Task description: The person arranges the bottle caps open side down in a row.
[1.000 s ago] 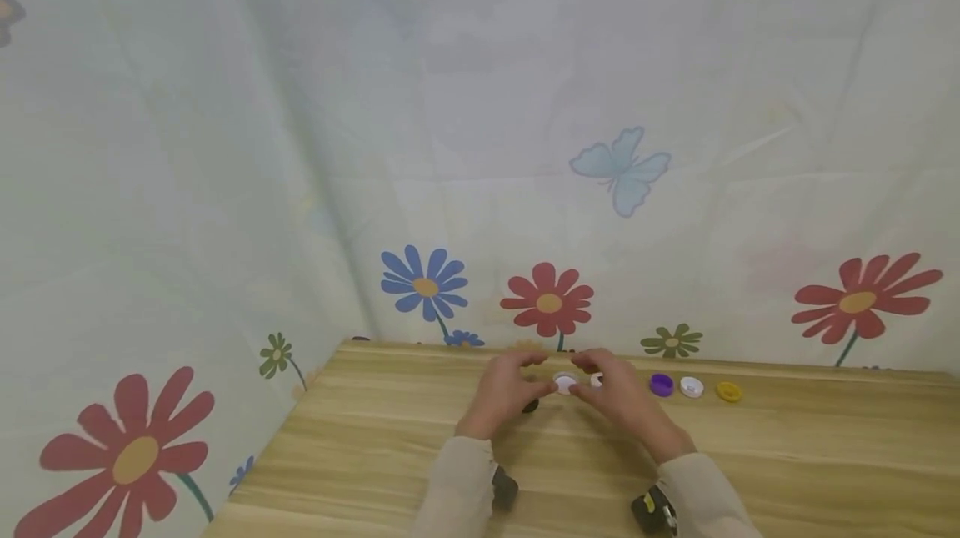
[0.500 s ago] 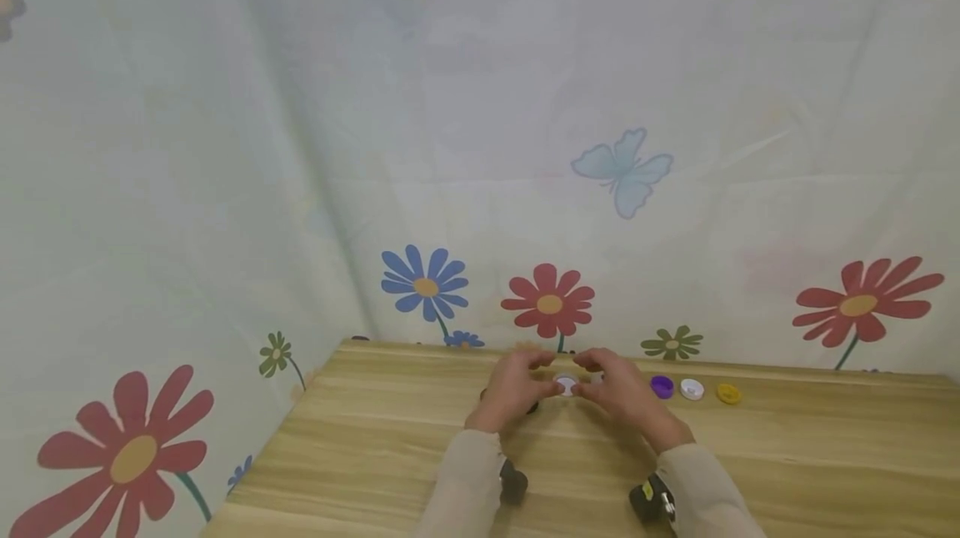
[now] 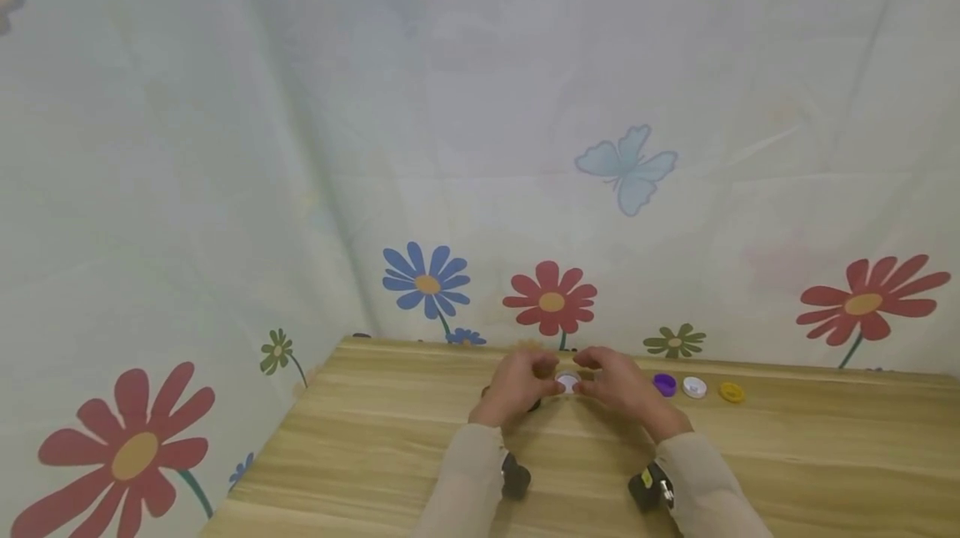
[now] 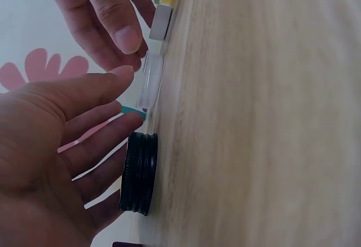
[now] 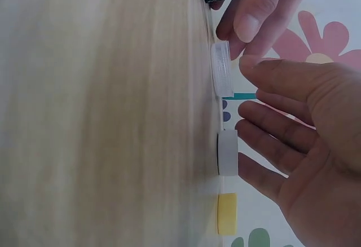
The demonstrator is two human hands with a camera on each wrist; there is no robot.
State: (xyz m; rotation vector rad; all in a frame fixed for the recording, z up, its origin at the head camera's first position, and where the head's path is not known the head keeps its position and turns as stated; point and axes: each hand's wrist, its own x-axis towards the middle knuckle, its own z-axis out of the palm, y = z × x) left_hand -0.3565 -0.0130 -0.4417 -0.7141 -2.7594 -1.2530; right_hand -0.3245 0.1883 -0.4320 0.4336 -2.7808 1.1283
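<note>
A clear ribbed lid (image 3: 567, 381) lies on the wooden table between my two hands. My left hand (image 3: 517, 384) is at its left, fingers relaxed and loosely spread, the thumb tip close over the lid's near rim. From the right, my right hand (image 3: 621, 388) mirrors it, its thumb near the other side of the rim. In the left wrist view, a black threaded lid (image 4: 140, 173) stands beside my left fingers. The right wrist view has a white cap (image 5: 228, 152) next to my right fingertips, with a yellow cap (image 5: 227, 214) beyond it.
Right of my hands, a purple cap (image 3: 664, 385), a white cap and a yellow cap (image 3: 732, 392) sit in a row along the table's back. Directly behind the table (image 3: 375, 429) hangs a flowered curtain (image 3: 480, 146). Something dark shows at the left wrist view's bottom edge.
My left hand has shifted slightly right, closer to the clear lid and my right hand. A white cap that showed beside my right hand is now hidden behind it.
</note>
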